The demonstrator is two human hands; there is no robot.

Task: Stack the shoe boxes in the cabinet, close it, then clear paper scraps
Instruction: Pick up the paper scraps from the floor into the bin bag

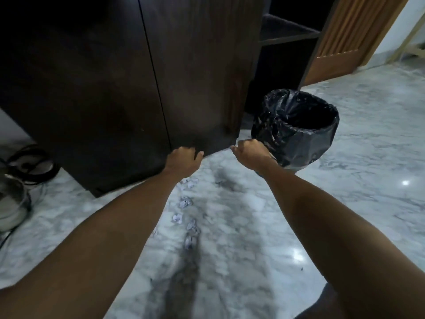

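The dark wooden cabinet fills the upper left. Its right door stands ajar, with dark shelves showing behind it; no shoe boxes can be seen. My left hand presses against the door's bottom edge, thumb spread to the right. My right hand is at the door's lower right corner, with fingers curled past the edge and the thumb tip on the front face. Several crumpled white paper scraps lie in a line on the marble floor, below my left hand.
A bin lined with a black bag stands on the floor just right of the door, behind my right hand. Dark cables and a grey object lie at the left. A light wooden door is at the back right.
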